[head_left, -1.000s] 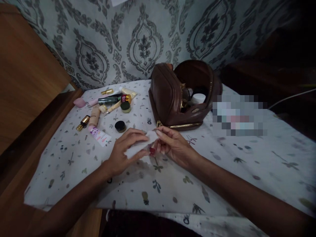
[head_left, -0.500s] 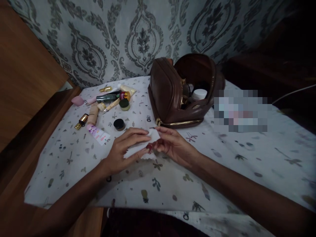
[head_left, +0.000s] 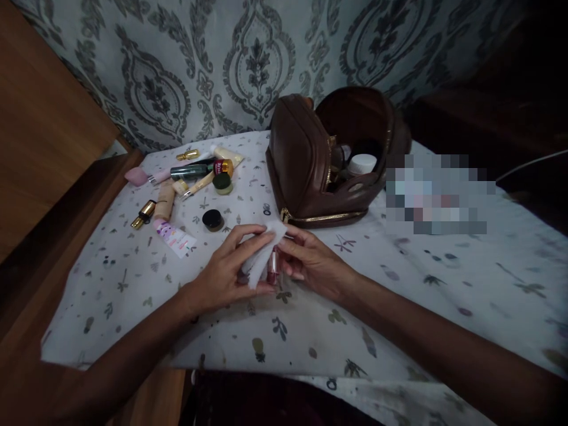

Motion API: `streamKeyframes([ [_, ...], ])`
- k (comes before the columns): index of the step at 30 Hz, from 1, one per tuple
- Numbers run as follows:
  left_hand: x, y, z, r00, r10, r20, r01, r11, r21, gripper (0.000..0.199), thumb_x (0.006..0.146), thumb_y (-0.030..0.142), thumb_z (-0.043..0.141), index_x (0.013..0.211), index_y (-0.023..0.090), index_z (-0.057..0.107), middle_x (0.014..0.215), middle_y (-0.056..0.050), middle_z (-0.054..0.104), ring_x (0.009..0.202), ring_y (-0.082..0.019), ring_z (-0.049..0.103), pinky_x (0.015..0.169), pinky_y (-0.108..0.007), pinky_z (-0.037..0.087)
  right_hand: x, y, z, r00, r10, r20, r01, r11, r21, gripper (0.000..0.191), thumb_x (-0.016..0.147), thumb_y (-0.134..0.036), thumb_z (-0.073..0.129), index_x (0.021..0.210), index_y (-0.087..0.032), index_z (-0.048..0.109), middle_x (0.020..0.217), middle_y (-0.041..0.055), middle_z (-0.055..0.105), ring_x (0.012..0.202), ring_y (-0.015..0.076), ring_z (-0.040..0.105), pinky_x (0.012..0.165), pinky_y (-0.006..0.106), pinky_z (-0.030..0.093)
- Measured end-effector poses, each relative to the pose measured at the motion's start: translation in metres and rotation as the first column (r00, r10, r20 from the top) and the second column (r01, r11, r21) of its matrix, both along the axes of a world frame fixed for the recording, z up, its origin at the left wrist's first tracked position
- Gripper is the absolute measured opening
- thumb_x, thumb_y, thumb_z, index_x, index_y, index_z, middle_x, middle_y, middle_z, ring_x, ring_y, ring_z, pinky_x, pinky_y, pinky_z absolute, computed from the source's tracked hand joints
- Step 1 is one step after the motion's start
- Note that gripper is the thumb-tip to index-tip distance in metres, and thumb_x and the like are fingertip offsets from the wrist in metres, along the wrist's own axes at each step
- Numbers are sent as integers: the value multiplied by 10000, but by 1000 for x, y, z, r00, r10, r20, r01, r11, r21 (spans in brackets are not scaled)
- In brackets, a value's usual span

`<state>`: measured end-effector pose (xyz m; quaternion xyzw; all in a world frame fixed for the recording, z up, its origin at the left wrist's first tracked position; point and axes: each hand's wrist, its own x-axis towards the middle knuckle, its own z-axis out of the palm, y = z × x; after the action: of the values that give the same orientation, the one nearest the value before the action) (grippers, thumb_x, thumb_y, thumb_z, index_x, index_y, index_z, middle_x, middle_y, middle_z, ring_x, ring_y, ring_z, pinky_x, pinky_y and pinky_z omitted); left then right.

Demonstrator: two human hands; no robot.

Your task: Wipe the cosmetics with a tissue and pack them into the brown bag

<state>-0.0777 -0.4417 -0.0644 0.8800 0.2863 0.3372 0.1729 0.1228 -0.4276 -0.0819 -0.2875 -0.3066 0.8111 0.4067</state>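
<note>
My left hand (head_left: 231, 266) is closed around a white wipe (head_left: 262, 259), its fingers bent over the top edge. Between both hands stands a small clear tube with dark red contents (head_left: 273, 266), which looks like a lip gloss; the wipe lies against its left side. My right hand (head_left: 313, 257) grips the tube from the right with bent fingers. Just beyond the hands is a small jar with a black lid (head_left: 213, 220). The open brown leather bag (head_left: 302, 165) sits behind my right hand, with a white-lidded container (head_left: 362, 163) inside.
Several cosmetics lie at the left back, among them a green tube (head_left: 190, 170), a dark-lidded green jar (head_left: 222, 183), a beige bottle (head_left: 164, 201), a purple-and-white tube (head_left: 175, 238) and a pink sponge (head_left: 135, 176). A blurred-out object (head_left: 439, 195) is right of the bag. A wooden panel (head_left: 53, 106) borders the left.
The wipe has been folded and turned more upright in my left hand. The red tube between my hands now shows more fully and stands more upright.
</note>
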Motion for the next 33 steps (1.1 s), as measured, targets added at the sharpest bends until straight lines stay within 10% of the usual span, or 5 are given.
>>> streamKeyframes([
  [10,-5,4,7,998,-46,-38,43,997,-65,743,817,492,732,1470,291,439,1357,-136,520,1252,-291,540,1037,-487,490,3,-1,-2,996,69,-55,-61,989,138,286,788,-390,798,890,-135,713,645,10,681,535,81,619,479,154,506],
  [22,5,-4,25,970,85,226,-58,991,-123,61,868,202,717,889,186,661,838,-35,663,879,-173,639,798,-309,539,8,7,3,997,-32,-71,36,998,50,360,713,-275,860,1022,-142,732,723,-7,701,552,51,634,508,111,527],
  [33,-1,3,-1,998,-66,24,68,995,-75,689,887,453,668,1500,289,399,1414,-141,478,1314,-277,499,1061,-448,480,7,7,5,995,66,78,-68,997,28,492,613,-487,891,765,-175,543,499,-101,527,308,22,411,271,118,232],
])
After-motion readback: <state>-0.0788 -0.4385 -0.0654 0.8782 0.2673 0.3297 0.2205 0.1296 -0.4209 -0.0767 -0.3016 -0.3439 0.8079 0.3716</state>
